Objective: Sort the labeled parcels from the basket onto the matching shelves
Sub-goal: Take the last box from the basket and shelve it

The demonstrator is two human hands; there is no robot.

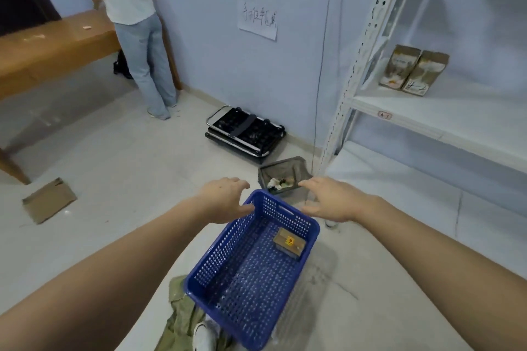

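Both my bare arms reach forward; my left hand [225, 199] and right hand [332, 202] hang with fingers relaxed and spread, palms down, holding nothing

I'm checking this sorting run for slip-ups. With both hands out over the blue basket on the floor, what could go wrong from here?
1. The last parcel sits against the blue basket's right wall; its label cannot be read here, so it may be shelved wrongly.
2. Both hands, left and right, are open near the far rim; lifting there alone might tip the basket.
3. The mesh bin stands just behind, easy to knock.
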